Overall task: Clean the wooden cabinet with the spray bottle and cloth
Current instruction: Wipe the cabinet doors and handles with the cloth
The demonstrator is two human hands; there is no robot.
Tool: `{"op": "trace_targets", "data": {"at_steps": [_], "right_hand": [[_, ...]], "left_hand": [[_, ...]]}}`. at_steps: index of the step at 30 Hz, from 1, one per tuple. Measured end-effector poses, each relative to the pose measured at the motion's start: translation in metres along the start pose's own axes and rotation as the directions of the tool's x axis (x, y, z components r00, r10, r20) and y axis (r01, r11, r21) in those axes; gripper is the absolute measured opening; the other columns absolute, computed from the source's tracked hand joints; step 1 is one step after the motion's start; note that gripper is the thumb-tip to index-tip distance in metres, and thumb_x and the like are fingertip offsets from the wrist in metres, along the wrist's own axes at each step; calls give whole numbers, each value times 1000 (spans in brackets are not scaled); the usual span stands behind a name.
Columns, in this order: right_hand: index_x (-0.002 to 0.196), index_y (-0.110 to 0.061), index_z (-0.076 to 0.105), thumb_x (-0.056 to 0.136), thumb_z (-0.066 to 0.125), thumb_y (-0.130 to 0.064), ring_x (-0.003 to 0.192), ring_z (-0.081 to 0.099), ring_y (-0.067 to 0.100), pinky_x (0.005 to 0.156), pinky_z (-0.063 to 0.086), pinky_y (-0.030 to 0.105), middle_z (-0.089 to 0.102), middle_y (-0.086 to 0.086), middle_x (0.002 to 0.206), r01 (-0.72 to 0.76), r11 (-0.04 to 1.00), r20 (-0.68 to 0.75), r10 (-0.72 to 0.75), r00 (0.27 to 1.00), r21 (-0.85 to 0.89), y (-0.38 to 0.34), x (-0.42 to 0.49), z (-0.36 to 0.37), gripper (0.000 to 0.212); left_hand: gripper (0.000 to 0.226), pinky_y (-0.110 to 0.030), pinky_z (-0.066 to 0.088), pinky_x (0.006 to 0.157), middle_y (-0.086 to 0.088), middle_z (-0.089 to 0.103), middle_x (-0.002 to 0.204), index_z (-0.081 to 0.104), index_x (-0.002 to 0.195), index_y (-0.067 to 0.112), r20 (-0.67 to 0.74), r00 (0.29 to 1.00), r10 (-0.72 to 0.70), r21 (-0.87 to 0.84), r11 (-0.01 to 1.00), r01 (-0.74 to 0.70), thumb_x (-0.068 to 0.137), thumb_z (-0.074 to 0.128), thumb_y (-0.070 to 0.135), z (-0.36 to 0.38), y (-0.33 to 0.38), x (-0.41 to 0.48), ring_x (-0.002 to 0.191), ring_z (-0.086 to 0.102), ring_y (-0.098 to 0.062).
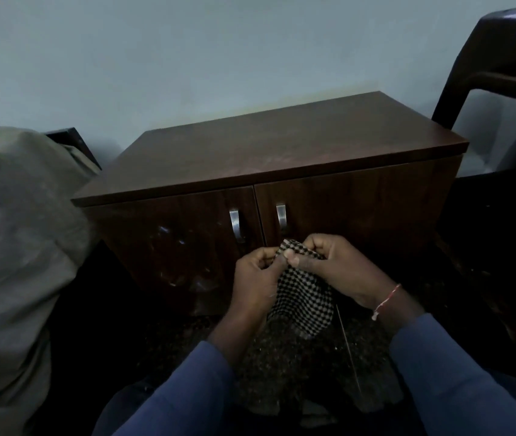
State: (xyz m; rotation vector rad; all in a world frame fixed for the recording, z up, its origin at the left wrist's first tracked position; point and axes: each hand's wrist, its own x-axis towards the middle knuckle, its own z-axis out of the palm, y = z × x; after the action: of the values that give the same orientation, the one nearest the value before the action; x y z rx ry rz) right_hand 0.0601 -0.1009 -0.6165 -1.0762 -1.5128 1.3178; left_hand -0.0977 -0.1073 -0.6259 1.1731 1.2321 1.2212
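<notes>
wooden cabinet [269, 152]: doors closed, pretty dim in here | checkered cloth [304, 297]: right in front of its doors, lower end lost in the dark | left hand [255, 278] + right hand [338, 265]: close together, both pinching the cloth's top edge | spray bottle: can't spot it
</notes>
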Motion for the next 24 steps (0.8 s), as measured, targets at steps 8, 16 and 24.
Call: {"op": "trace_targets", "data": {"at_steps": [8,16,24], "right_hand": [[84,-15,70,85,70,-15,76,69,24,70,56,52,71,8,79,85,993,-406,-111,907,-82,-2,15,8,1],[80,-17,65,79,66,-27,67,63,31,51,38,29,62,2,78,-79,600,-437,-480,761,-796,-2,42,32,10],[123,-33,56,86,63,-24,94,60,16,78,50,31,60,-4,106,71,763,-246,-292,924,-642,9,32,17,39]], "left_hand": [[25,-40,58,67,-7,75,77,76,80,12,-175,976,129,92,989,-115,95,62,26,7,11,16,76,72,-21],[29,-36,58,89,1,73,109,67,122,13,-74,940,332,384,880,-280,95,58,7,2,9,40,98,69,-6],[38,-41,60,79,6,72,82,62,92,37,-95,942,322,352,896,-271,92,58,0,7,10,46,77,70,-9]]}}
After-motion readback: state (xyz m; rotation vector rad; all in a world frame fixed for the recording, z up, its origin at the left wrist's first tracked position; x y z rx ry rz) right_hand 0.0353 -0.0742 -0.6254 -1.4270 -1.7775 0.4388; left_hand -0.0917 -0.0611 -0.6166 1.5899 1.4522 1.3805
